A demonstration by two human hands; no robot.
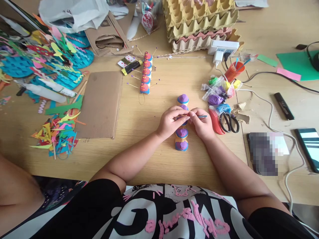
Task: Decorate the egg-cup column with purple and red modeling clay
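An egg-carton strip (181,133) with purple caps and blue rims lies lengthwise before me. My left hand (171,122) is over its middle, fingertips pinched together. My right hand (202,125) meets it there with its fingers closed, a thin blue stick (203,116) poking out of them. The fingertips touch, and whatever small piece is between them is too small to name. Both hands cover part of the strip's middle humps. Farther off stands a finished-looking strip, a red and blue egg-carton caterpillar (146,74) with cotton-swab-like sticks in its sides.
Bagged coloured clay (215,99), black-handled scissors (229,122) and an orange cup (234,71) are to the right. Cardboard (98,104) and paper scraps (57,132) lie left. Egg trays (199,26) are stacked behind. A white cable (270,116) crosses the right side near a phone (309,147).
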